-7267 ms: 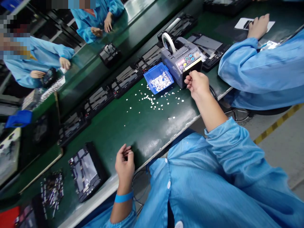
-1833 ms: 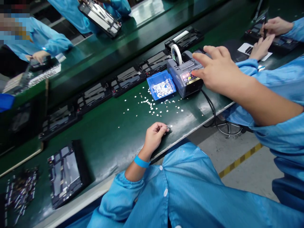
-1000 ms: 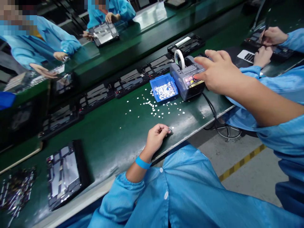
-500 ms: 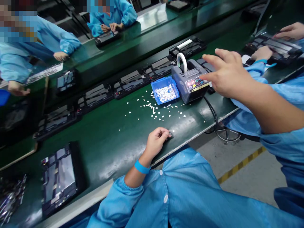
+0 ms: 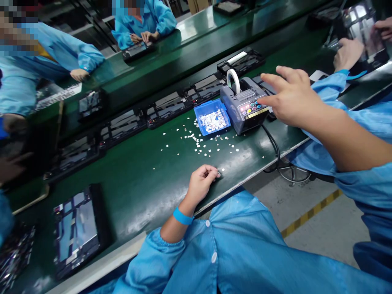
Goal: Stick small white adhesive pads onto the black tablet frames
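Observation:
My right hand hovers with fingers spread at the front right of the grey tape dispenser, its fingertips close to the coloured buttons; it holds nothing. A white tape roll sits on top of the machine. My left hand rests on the green belt near its front edge, fingers curled in a pinch on something too small to name. Next to the dispenser stands a small blue tray full of white bits, and several more white bits lie scattered before it.
A dark device frame lies on the belt at left. A row of black frames runs along the belt's far side. Other people in blue coats work opposite and at right. A black cable hangs off the belt edge.
My right hand has drawn slightly back from the dispenser's buttons. My left hand stays pinched in place. The person at right has lifted their piece.

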